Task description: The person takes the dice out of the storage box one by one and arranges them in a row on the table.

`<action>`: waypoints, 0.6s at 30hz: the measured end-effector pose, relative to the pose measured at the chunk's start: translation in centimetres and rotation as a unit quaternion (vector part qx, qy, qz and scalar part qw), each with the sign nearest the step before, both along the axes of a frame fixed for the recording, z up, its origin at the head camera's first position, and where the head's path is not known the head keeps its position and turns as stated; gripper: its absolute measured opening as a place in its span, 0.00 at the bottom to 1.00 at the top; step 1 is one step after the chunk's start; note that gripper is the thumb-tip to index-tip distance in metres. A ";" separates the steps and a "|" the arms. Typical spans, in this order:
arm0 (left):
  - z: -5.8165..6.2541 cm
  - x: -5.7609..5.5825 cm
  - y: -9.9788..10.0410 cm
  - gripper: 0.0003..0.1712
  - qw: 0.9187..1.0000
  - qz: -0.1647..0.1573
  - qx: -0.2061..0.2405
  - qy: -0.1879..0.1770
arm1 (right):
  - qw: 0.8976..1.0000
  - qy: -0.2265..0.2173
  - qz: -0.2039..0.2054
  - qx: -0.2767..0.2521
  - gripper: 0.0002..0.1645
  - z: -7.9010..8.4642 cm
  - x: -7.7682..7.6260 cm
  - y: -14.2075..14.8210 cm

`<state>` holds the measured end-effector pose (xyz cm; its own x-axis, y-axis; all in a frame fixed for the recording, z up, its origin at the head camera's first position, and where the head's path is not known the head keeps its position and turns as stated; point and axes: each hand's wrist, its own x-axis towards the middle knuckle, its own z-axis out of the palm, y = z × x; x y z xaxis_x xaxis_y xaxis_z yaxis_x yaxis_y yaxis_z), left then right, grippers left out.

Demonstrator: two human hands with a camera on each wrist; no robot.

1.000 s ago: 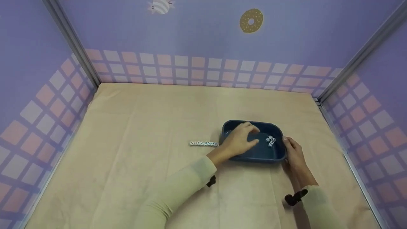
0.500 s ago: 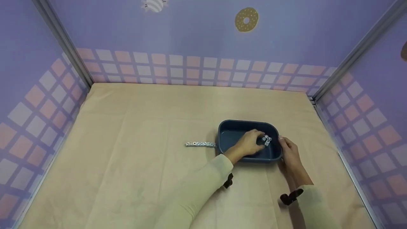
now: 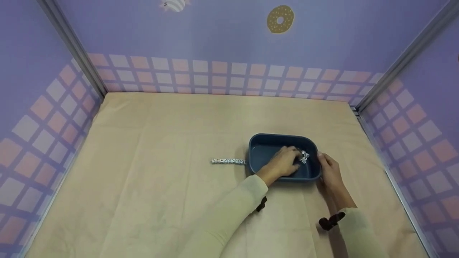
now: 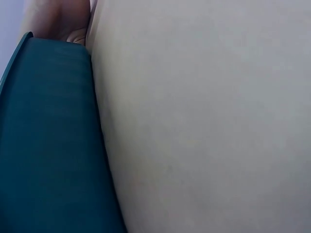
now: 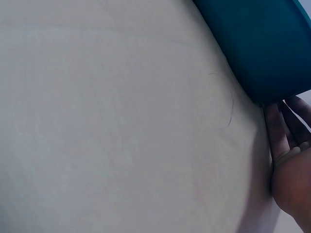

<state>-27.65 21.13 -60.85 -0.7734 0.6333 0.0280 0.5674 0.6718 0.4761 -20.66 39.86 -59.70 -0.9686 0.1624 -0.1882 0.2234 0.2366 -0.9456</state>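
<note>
A dark blue rectangular plastic box (image 3: 263,152) stands right of centre in the head view. My left hand (image 3: 281,163) reaches into it over the near rim, fingers bent towards a small cluster of white dice (image 3: 304,157) at the box's right end. Its fingertips are right at the dice, with thumb and fingers apart. My right hand (image 3: 331,173) holds the box's right end, thumb at the rim, fingers (image 5: 277,131) reaching against its outer wall and base. Left of the box, a straight row of several white dice (image 3: 227,161) lies on the cloth, leading to its left wall.
A beige cloth (image 3: 161,150) covers the table. Purple walls with pink and white squares (image 3: 200,71) enclose the back and both sides, with metal posts (image 3: 77,53) at the corners. The box's wall (image 4: 48,136) fills the left side of the left wrist view.
My left hand has moved right and lower into the box, from above its middle to beside the dice cluster. My right hand keeps its hold on the box's right end.
</note>
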 end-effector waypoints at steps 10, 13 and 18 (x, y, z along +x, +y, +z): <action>0.1 0.0 0.3 0.25 1.000 -0.016 -0.008 0.022 | 0.999 0.037 -0.008 -0.005 0.35 -0.1 0.0 0.1; 0.2 0.0 0.2 0.24 0.999 -0.029 -0.006 0.031 | 1.000 0.030 -0.008 -0.004 0.35 0.0 0.0 -0.1; 0.2 0.0 0.0 0.15 0.999 -0.031 -0.005 0.026 | 1.000 0.009 -0.007 0.004 0.36 0.2 -0.1 -0.1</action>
<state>-27.61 21.08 -60.68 -0.7303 0.6805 0.0601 0.6317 0.6393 0.4384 -20.77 39.77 -59.55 -0.9696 0.1770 -0.1692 0.2095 0.2415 -0.9475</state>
